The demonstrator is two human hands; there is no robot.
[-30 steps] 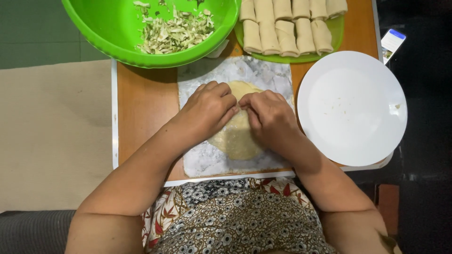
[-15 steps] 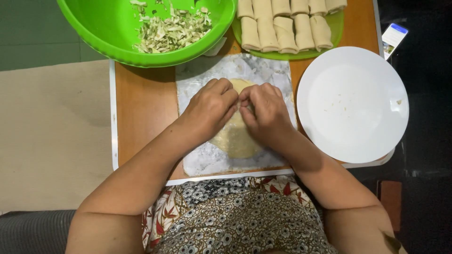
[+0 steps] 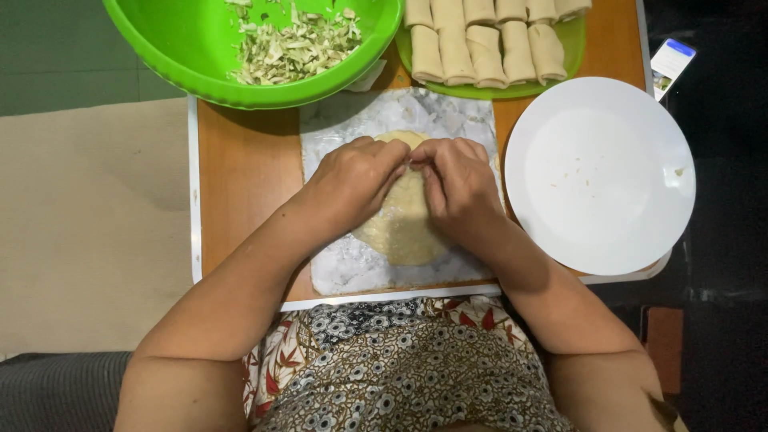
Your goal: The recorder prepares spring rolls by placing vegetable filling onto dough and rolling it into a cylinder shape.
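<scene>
Your left hand and right hand rest side by side on the far half of a round, pale wrapper, which lies flat on a marbled board set on the wooden table. The fingers of both hands are curled narrow and meet at the fingertips, pinching the wrapper's far edge; whether filling sits beneath them cannot be told. The near half of the wrapper is still flat and unrolled, so this piece appears to be at an early fold. Beyond the board, a green tray already holds a row of finished rolls, and a green bowl still contains shredded filling, so more pieces seem to be left. Beside your right hand, a white plate carries only crumbs.
</scene>
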